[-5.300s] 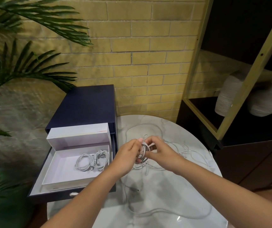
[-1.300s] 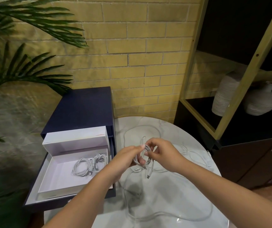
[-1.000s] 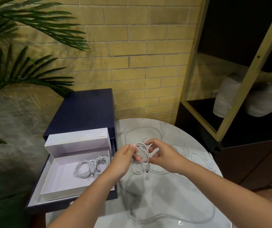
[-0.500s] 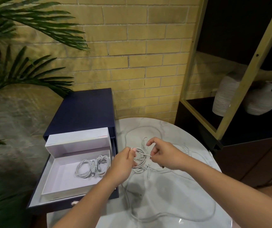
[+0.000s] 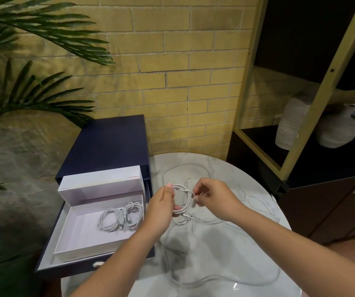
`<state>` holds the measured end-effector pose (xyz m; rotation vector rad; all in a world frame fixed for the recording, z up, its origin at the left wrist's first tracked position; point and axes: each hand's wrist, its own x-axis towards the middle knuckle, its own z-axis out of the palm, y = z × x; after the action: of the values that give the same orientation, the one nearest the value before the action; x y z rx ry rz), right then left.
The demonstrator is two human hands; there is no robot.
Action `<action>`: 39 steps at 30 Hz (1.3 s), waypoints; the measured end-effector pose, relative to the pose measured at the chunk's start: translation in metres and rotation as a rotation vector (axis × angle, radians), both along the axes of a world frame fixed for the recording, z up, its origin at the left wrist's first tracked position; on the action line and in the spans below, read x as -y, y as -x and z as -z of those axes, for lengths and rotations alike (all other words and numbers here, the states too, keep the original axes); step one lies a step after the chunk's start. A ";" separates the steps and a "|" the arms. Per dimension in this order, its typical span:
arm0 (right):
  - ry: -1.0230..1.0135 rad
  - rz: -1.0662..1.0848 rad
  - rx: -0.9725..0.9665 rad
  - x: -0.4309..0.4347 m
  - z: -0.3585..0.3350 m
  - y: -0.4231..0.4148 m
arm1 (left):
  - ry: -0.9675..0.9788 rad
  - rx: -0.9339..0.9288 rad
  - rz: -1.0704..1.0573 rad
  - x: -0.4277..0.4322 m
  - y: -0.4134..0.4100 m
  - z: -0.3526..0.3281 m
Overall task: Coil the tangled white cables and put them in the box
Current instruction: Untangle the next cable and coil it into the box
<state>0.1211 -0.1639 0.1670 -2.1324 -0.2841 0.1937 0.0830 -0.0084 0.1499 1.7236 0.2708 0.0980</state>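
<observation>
Above the round marble table (image 5: 226, 249), my left hand (image 5: 161, 209) grips a small coil of white cable (image 5: 184, 199) along its left side. My right hand (image 5: 212, 197) pinches the same coil at its upper right. The cable's plug ends dangle just below the coil. More loose white cable (image 5: 256, 202) trails over the table behind and in front of my hands. To the left stands the open white box (image 5: 82, 239), with two coiled white cables (image 5: 120, 216) lying inside it.
The white box sits in the pulled-out drawer of a navy cabinet (image 5: 108, 144). Palm fronds (image 5: 28, 95) hang at the left. A black and gold shelf unit (image 5: 301, 125) with two ribbed white vases (image 5: 292, 123) stands at the right. A yellow brick wall lies behind.
The coil between my hands has been wound tighter and rounder. My hands have drawn slightly apart, each keeping hold of one side, and the plug ends now hang below.
</observation>
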 end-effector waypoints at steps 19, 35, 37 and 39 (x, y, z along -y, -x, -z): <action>-0.617 0.014 -0.335 -0.007 0.001 0.007 | -0.002 -0.031 0.192 -0.009 -0.001 0.008; -0.265 -0.175 -0.194 0.004 0.003 0.007 | -0.205 0.103 0.219 -0.012 0.002 0.004; -0.293 -0.180 -0.197 0.005 0.002 0.006 | -0.186 0.099 0.204 -0.012 0.002 0.004; -0.313 -0.178 -0.200 0.007 0.003 0.006 | -0.166 0.096 0.194 -0.012 0.002 0.006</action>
<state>0.1155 -0.1714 0.1642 -1.7633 -0.3621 0.4343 0.0806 0.0041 0.1436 1.8950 0.0243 0.0617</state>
